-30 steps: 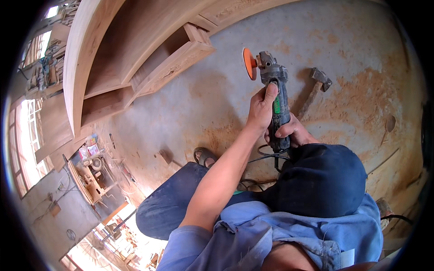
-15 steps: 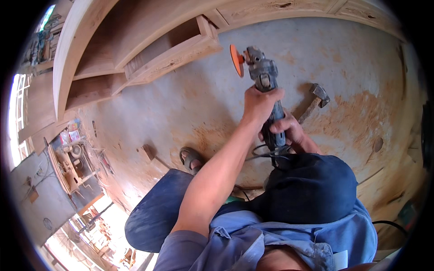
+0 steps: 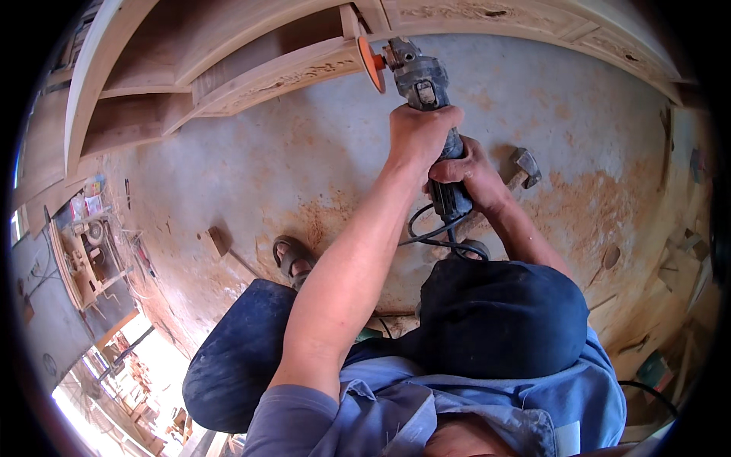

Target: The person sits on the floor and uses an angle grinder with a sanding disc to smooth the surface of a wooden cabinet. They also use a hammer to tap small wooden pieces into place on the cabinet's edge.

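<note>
An angle grinder with a dark, worn body is held out in front of me. My left hand wraps its body just behind the head. Farther back, my right hand grips the rear handle, from which a black cord loops down by my knee. The orange disc stands on edge at the grinder's left side. It is right by the end of a carved wooden drawer front; I cannot tell whether they touch. That drawer sticks out of a pale wooden cabinet.
A hammer with a wooden handle lies on the dusty floor to the right. Near my sandalled left foot is a wooden mallet. Several tools lie around a wooden rack at the left. Wood pieces lie far right.
The grinder has moved forward and left with both hands on it, bringing the disc from a gap away to the drawer's end. My view has shifted a little too.
</note>
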The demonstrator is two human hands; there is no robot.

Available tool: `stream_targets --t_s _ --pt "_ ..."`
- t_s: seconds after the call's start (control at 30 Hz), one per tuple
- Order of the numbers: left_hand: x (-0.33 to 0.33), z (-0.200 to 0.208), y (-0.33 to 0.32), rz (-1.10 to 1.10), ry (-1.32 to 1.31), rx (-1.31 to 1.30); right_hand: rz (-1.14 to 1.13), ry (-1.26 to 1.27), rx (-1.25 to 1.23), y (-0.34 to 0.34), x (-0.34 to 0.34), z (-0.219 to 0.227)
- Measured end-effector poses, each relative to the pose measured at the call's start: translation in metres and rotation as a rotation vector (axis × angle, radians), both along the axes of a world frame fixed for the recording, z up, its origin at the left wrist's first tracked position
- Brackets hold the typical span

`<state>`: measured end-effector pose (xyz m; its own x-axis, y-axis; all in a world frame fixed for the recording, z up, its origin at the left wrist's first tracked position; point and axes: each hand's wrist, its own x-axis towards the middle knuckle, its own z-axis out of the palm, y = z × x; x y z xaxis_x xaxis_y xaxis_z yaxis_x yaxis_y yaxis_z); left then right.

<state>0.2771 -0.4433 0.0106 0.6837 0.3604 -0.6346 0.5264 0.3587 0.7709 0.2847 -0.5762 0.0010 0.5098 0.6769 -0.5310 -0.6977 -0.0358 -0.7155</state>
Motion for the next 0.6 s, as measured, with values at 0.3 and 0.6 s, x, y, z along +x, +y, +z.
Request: stream_targets --t_s 0.3,0.6 --pt "0.001 -0.005 0.0 0.01 0.022 0.045 0.005 0.034 0.034 0.0 0.001 -0.004" --pt "0.004 -0.021 0.003 -0.008 0.113 0.05 -0.002 0.086 0.058 0.003 0.0 -0.029"
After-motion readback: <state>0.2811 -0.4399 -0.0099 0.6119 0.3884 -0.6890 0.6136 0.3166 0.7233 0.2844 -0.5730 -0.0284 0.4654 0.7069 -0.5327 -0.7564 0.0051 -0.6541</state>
